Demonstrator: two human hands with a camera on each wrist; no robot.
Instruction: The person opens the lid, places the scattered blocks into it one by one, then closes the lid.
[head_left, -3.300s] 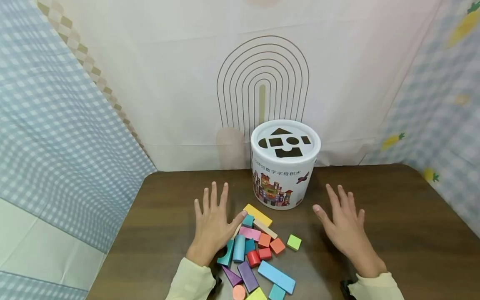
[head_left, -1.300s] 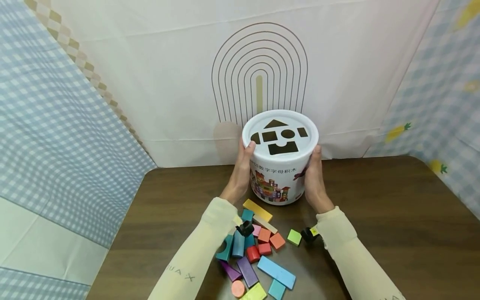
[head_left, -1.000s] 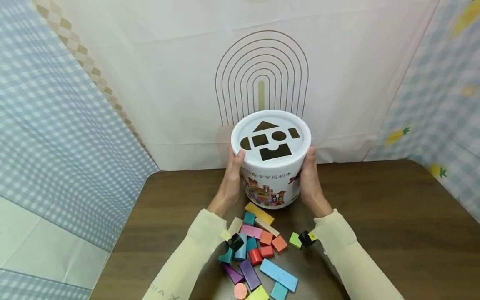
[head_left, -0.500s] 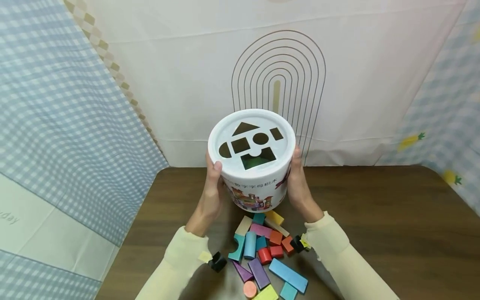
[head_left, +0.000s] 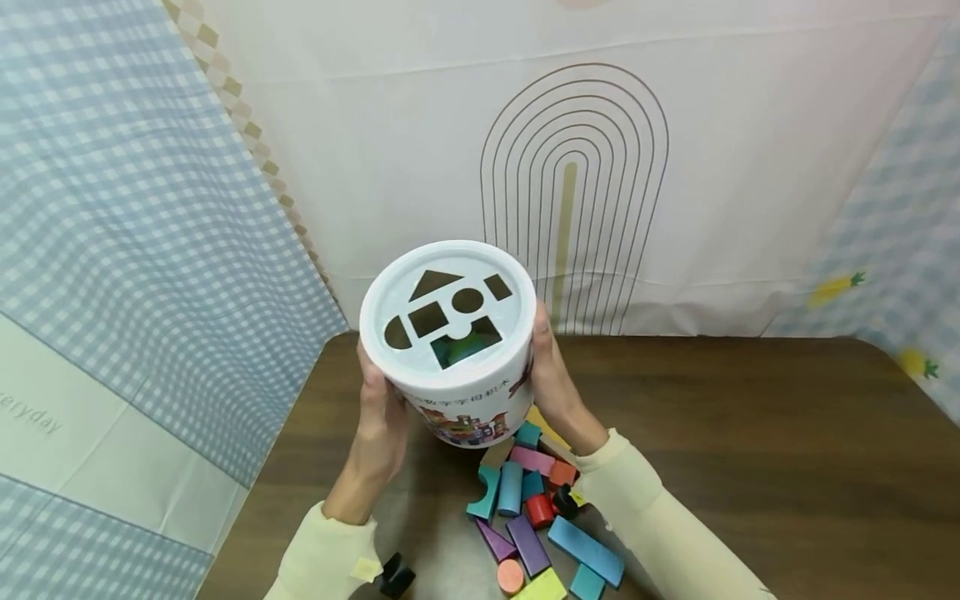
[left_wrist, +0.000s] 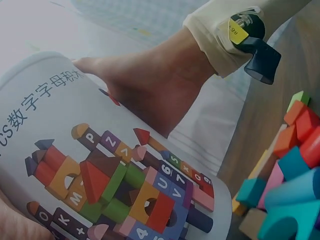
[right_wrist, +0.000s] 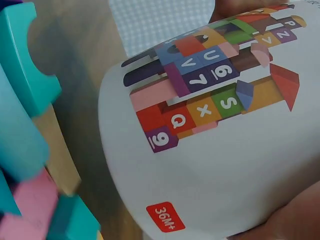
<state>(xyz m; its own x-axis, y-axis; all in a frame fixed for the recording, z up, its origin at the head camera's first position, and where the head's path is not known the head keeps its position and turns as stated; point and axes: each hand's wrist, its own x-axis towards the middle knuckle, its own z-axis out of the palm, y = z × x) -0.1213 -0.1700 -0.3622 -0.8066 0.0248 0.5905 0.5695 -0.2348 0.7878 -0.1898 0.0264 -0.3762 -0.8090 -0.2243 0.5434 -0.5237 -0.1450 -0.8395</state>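
Note:
A white cylindrical block bucket (head_left: 450, 402), with shaped cut-outs in its lid (head_left: 487, 346) and block buildings printed on its side, is held between both hands. It leans a little and seems off the table. My left hand (head_left: 380, 429) grips its left side, and my right hand (head_left: 557, 387) grips the opposite side. Most fingers are hidden behind the bucket. Something green shows through the notched cut-out. In the left wrist view the right hand (left_wrist: 150, 82) lies against the wall; the right wrist view shows the bucket's base edge over the table.
Loose coloured blocks lie in front of the bucket, among them a purple block (head_left: 528, 546), a blue plank (head_left: 586, 551), a red cylinder (head_left: 538, 511) and a teal arch (head_left: 486, 492). The brown table (head_left: 720, 417) meets a white cloth (head_left: 375, 167) behind.
Both hands, earlier spread open above the table, have taken hold of the bucket. It has moved left and nearer, tilting slightly. The blocks stay put while the head view shifts.

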